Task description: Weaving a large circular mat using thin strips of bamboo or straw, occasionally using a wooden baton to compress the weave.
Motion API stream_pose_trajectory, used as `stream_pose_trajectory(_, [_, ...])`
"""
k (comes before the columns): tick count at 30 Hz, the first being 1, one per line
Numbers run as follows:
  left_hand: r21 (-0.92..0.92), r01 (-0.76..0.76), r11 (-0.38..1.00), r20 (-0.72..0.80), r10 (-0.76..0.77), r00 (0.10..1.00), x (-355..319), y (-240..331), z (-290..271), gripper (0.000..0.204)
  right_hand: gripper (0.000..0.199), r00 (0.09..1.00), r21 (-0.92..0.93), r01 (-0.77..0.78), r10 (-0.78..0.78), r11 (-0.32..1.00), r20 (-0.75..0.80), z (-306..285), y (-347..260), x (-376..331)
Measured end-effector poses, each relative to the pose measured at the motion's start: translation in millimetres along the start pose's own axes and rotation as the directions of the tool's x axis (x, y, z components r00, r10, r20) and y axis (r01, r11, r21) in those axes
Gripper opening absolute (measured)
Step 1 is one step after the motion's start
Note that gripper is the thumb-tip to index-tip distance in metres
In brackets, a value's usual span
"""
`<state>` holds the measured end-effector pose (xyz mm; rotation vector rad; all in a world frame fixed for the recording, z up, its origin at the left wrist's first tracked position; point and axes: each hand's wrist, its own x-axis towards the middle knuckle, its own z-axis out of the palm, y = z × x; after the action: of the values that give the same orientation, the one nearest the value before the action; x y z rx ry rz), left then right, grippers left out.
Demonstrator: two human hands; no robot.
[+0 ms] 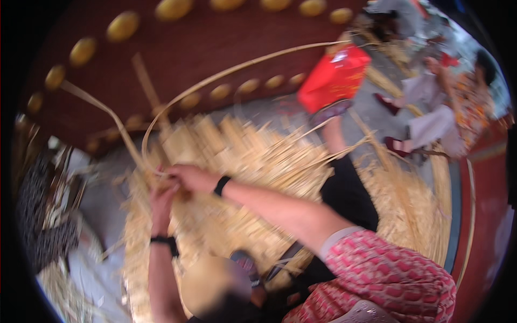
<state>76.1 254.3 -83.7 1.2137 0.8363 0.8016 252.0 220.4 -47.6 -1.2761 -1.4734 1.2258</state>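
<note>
Bamboo strip (pixel 226 72) arcing up-right from hands.

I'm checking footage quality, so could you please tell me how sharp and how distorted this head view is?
Head view: motion blur softens the whole frame, including both hands, left and right, on the pale woven bamboo strips; fisheye bends the dark red studded door and blackens the corners; daylight looks even, without harsh glare.
</note>
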Motion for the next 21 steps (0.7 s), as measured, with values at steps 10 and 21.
stream_pose_trajectory(10, [0.144,-0.405,0.903,-0.552,0.413,0.724,-69.7,45.8,-43.4,0.029,0.013,0.979,-0.71,-0.059,0.178,0.702,0.095,-48.5,-21.9,-10.2])
stream_pose_trajectory(21, [0.686,-0.165,0.709,0.036,0.194,0.98,-44.4,52.3,25.2,0.054,0.029,0.809,-0.397,-0.511,0.583,0.762,0.079,-144.2,-4.1,-43.2])
